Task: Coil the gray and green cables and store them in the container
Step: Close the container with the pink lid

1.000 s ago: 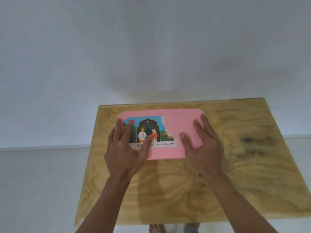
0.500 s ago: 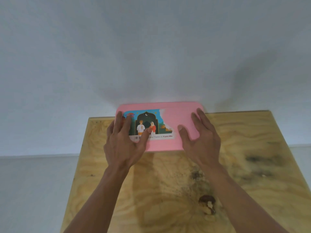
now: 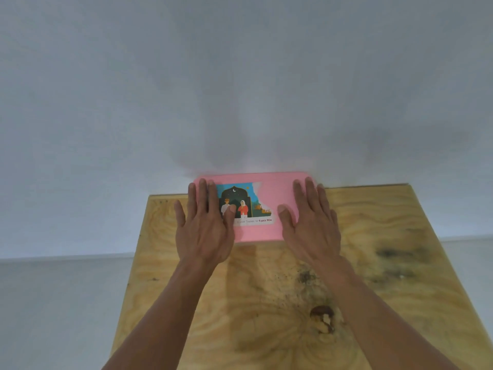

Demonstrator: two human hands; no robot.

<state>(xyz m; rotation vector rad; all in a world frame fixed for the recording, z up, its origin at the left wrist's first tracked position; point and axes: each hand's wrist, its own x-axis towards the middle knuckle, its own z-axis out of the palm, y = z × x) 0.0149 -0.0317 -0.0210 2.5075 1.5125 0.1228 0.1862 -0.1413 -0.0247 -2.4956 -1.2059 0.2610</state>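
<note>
Pressing pink container lid (image 3: 269, 188) flat: left hand (image 3: 204, 228), right hand (image 3: 310, 225) apart, fingers straight, likely seating lid; cables unseen; plywood bench (image 3: 373, 263) beneath.

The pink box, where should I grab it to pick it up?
Probably by its two short ends, one hand from each side. The pink box lies flat at the far edge of the table, wide and low. The left hand and right hand only press flat on its lid.

Both arms reach forward, left hand (image 3: 204, 225) and right hand (image 3: 310, 222) flat, fingers (image 3: 309, 193) straight.
</note>
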